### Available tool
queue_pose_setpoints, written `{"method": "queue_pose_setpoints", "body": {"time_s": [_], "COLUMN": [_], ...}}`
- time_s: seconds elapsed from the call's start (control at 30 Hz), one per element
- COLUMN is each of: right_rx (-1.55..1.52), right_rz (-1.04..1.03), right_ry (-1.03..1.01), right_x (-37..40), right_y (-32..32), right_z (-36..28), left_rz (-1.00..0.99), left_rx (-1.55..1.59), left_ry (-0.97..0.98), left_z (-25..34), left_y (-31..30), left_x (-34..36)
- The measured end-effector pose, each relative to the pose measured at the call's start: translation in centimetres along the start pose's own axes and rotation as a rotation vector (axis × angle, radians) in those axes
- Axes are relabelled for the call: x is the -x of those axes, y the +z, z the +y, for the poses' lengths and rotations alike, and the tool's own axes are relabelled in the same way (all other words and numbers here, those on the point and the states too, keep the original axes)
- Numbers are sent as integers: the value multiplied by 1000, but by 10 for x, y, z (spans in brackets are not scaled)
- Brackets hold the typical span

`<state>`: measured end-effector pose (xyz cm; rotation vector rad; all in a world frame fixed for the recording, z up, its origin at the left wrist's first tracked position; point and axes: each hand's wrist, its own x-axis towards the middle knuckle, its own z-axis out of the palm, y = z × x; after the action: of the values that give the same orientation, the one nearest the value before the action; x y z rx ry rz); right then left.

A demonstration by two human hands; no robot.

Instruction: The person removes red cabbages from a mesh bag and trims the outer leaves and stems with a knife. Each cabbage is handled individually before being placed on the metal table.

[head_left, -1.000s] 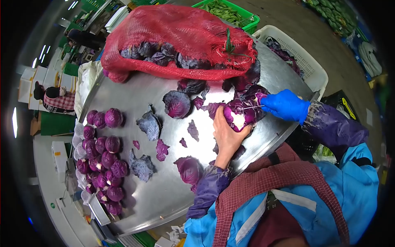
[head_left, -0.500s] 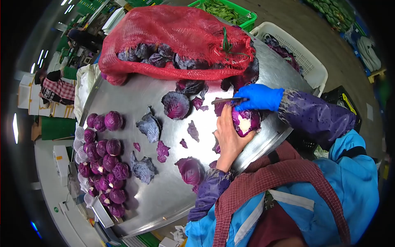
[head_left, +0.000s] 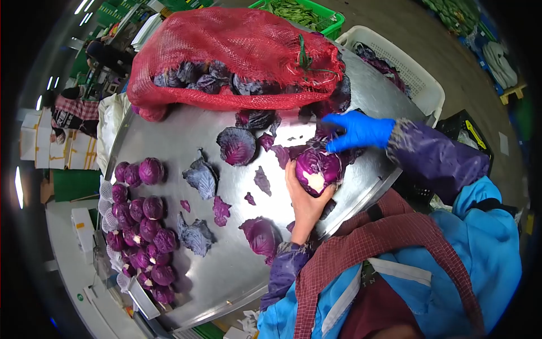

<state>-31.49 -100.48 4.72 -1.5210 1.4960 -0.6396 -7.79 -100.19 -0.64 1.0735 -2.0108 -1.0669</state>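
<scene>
Right of centre: left hand (head_left: 306,204) holds purple cabbage (head_left: 323,164), apparently mostly stripped. Right hand (head_left: 361,131) wide, just above; cannot tell if palm is empty. Smooth heads (head_left: 152,208), left on desk (head_left: 226,282), look done; dark-leaved ones (head_left: 209,83), upper centre in net sack (head_left: 226,34), remain.

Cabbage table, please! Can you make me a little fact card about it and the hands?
Left hand: bare, holding a purple cabbage
Right hand: blue glove, beside that cabbage; can't tell if it holds anything
Table: shiny metal
Red mesh bag: dark cabbages inside
Small cabbages: bunched near white netting
Loose leaves: scattered on the metal
</scene>
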Motion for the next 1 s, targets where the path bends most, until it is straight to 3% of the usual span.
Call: {"method": "queue_pose_setpoints", "body": {"time_s": [0.07, 0.13, 0.3, 0.4, 0.47, 0.57, 0.6, 0.67, 0.7, 0.87, 0.93, 0.97, 1.0], "right_rx": [284, 268, 618, 639, 586, 173, 173, 165, 4, 100, 160, 161, 154], "right_rz": [-107, -64, -203, -113, -67, 11, 13, 51, 36, 109, 218, 261, 256], "right_ry": [-38, -75, -78, -101, -101, -123, -128, -79, 13, -1, -160, -314, -319], "right_x": [3, 4, 3, 5, 1, -16, -24, -37, -45, -55, -55, -62, -60], "right_y": [8, 6, 1, 12, 17, 19, 21, 26, 27, 34, 30, 32, 30], "right_z": [-2, -4, -16, -11, 16, 49, 53, 61, 65, 50, 23, 26, 9], "left_rz": [-1, 12, 21, 25, 20, 38, 51, 65, 52, 48, 94, 85, 79], "left_rx": [-35, -18, -81, -108, -153, -161, -151, -118, -125, 5, -39, 114, 266], "left_ry": [55, 51, 157, 156, 159, 131, 115, 121, 114, 101, 139, 49, -42], "left_z": [0, 1, 6, 12, 15, 16, 14, 8, 7, -10, -13, -11, -7], "left_y": [3, 7, 11, 15, 17, 18, 19, 19, 18, 9, 1, -3, -9], "left_x": [0, 2, 7, 5, 0, 1, 0, 0, 0, -1, 1, -3, -11]}}
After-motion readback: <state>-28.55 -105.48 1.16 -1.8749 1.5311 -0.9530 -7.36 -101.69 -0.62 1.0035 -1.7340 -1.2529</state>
